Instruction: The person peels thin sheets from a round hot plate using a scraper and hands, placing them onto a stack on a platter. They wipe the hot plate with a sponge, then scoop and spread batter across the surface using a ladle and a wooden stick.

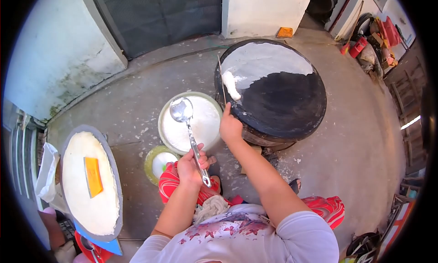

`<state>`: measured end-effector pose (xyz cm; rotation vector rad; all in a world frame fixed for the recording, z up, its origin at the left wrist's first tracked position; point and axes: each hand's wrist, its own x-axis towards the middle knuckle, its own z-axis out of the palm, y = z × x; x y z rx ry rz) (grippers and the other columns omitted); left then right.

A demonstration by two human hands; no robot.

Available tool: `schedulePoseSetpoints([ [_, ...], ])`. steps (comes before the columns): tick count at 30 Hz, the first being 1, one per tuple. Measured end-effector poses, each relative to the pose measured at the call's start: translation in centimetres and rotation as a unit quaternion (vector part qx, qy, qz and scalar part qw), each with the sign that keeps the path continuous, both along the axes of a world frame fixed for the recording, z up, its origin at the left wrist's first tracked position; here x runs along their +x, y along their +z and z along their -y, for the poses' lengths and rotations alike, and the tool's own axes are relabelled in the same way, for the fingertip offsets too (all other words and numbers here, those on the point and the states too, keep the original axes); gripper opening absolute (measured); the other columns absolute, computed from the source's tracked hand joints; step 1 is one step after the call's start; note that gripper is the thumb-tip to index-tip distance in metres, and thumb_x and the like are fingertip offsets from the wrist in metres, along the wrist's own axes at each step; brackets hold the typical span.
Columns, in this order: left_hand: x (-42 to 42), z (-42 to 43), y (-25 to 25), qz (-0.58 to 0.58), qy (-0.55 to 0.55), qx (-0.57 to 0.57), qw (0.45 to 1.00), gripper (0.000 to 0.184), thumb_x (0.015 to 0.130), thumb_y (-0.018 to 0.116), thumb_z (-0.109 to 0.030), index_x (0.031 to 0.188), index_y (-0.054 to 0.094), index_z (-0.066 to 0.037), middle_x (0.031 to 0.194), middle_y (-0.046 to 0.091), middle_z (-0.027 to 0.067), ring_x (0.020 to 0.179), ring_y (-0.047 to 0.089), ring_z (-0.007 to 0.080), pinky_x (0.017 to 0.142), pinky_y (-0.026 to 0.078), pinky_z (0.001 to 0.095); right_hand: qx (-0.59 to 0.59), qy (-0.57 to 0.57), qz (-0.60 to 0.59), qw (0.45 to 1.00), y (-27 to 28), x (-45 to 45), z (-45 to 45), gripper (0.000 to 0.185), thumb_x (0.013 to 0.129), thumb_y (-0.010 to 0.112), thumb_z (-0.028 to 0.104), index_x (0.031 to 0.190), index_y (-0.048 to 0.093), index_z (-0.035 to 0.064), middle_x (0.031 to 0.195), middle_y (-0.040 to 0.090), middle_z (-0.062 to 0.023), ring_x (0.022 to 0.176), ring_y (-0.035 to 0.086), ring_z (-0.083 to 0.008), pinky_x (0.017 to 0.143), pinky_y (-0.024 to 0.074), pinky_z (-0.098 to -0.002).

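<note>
Round black griddle [285, 105] — white coating [269, 56], thin and ragged-edged.

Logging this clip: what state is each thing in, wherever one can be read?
Ladle: held in the left hand, bowl above the large tub
Thin blade: held in the right hand, over the griddle's left side
Griddle: far part coated white, near part mostly bare black
White lump: unspread, beside the blade
Large tub: open, white contents
Small bowl: open, white contents
Orange piece: lying on the flat white round
Dark doors: shut
</note>
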<state>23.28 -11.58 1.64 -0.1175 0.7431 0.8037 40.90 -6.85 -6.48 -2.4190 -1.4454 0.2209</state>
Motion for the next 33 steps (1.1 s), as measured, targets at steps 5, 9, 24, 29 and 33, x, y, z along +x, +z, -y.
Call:
schedulePoseSetpoints([
  [5,-0.9,0.0,0.0,-0.008,-0.004,0.004,1.0,0.032,0.092,0.031,-0.019,0.107,0.045,0.005,0.071,0.046,0.0068,0.052,0.039,0.0116,0.042,0.032,0.0226,-0.056,-0.039,-0.037,0.997,0.4,-1.6,-0.7,0.062,0.083,0.041,0.01,0.135,0.011,-0.0058,0.083,0.06,-0.0206,0.07,0.062,-0.0338,0.06,0.0499,-0.0396],
  [9,-1.3,-0.3,0.2,0.003,-0.002,0.012,1.0,0.032,0.092,0.031,-0.019,0.107,0.045,0.005,0.072,0.046,0.0066,0.053,0.039,0.0113,0.043,0.032,0.0226,0.022,-0.057,-0.074,0.995,1.7,-3.5,6.1,0.066,0.081,0.042,0.011,0.136,0.008,-0.0034,0.086,0.059,-0.0227,0.07,0.061,-0.035,0.061,0.0489,-0.0419],
  [24,-2.2,-0.3,-0.6,0.025,0.0,0.034,0.999,0.03,0.092,0.033,-0.018,0.107,0.045,0.005,0.072,0.047,0.0071,0.053,0.039,0.0112,0.044,0.035,0.0226,-0.011,-0.088,-0.119,0.989,-0.6,-5.0,5.5,0.07,0.08,0.041,0.01,0.138,0.004,0.0045,0.091,0.058,-0.0233,0.073,0.059,-0.0371,0.064,0.0469,-0.0432],
  [29,-2.2,-0.3,-0.5,0.012,-0.024,0.02,0.999,0.03,0.092,0.033,-0.017,0.106,0.046,0.006,0.072,0.046,0.0067,0.052,0.038,0.0111,0.044,0.035,0.0226,-0.002,-0.146,-0.114,0.983,0.2,-2.9,6.1,0.073,0.079,0.045,0.011,0.138,0.004,0.0038,0.087,0.058,-0.0215,0.073,0.06,-0.0357,0.062,0.0471,-0.0423],
  [33,-2.0,-0.5,-0.7,-0.001,-0.024,0.031,0.999,0.03,0.092,0.032,-0.018,0.106,0.046,0.006,0.072,0.046,0.0058,0.053,0.039,0.0107,0.044,0.034,0.0223,-0.034,-0.176,-0.187,0.966,2.6,-4.8,10.1,0.076,0.078,0.044,0.009,0.139,-0.001,0.0096,0.085,0.059,-0.0236,0.072,0.059,-0.0379,0.065,0.0461,-0.0445],
])
